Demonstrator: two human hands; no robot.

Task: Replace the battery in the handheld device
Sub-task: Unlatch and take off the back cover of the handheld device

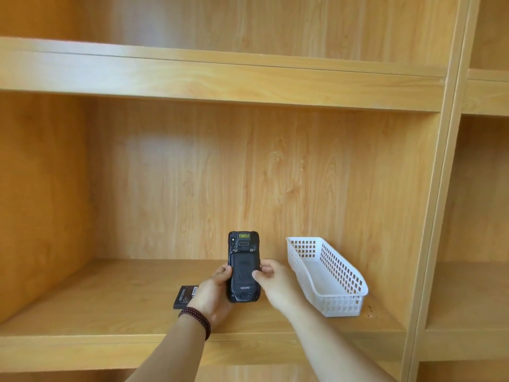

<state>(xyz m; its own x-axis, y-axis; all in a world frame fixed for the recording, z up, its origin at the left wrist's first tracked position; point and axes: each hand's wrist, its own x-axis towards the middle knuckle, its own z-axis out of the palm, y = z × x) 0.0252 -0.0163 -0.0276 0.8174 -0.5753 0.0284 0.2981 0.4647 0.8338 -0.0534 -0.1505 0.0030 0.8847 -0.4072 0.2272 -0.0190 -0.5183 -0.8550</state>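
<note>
A black handheld device (243, 267) is held upright above the wooden shelf, its back cover toward me. My left hand (213, 295) grips its lower left side from below; a dark bead bracelet circles that wrist. My right hand (275, 281) pinches the device's right edge, thumb on the back cover. A flat black battery (185, 296) lies on the shelf just left of my left hand, partly hidden by it.
A white perforated plastic basket (329, 274) sits on the shelf (110, 307) right of my hands, nothing visible inside. A vertical wooden divider (429, 244) bounds the compartment on the right, another shelf board (220, 78) overhead.
</note>
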